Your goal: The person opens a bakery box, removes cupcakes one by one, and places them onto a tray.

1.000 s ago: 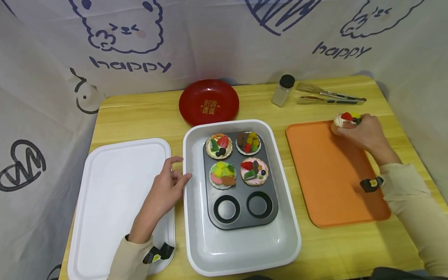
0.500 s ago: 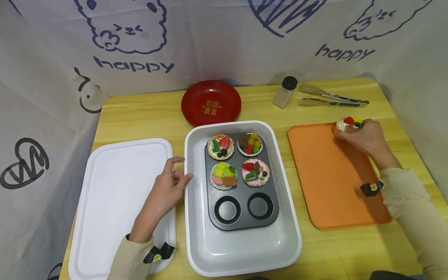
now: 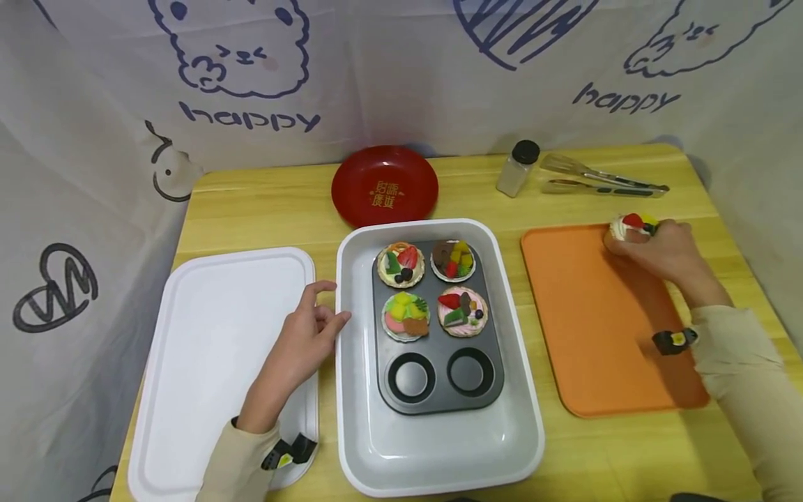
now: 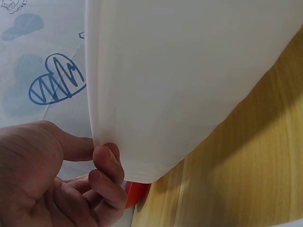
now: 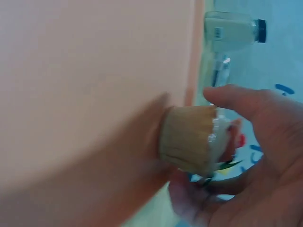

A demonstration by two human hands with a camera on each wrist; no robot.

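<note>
My right hand (image 3: 668, 254) grips a fruit-topped cupcake (image 3: 627, 228) by its sides at the far right corner of the orange tray (image 3: 602, 328). In the right wrist view the cupcake's pale golden base (image 5: 187, 139) is at the tray surface; whether it touches is unclear. My left hand (image 3: 301, 341) pinches the left rim of the deep white tray (image 3: 439, 460) between thumb and fingers. Inside that tray lies a dark muffin pan (image 3: 439, 401). Several decorated cupcakes (image 3: 400, 265) fill its back and middle cups, while the two front cups are bare.
A flat white tray (image 3: 219, 348) lies under my left forearm. Behind the deep tray stands a red plate (image 3: 401, 171) with gold characters. Along the back right are a clear jar (image 3: 514, 176) with a black lid and metal tongs (image 3: 602, 178). Printed cloth hangs behind the table.
The head view has shifted slightly, so everything appears a little further right and lower. Both hands keep nearly the same places and holds.
</note>
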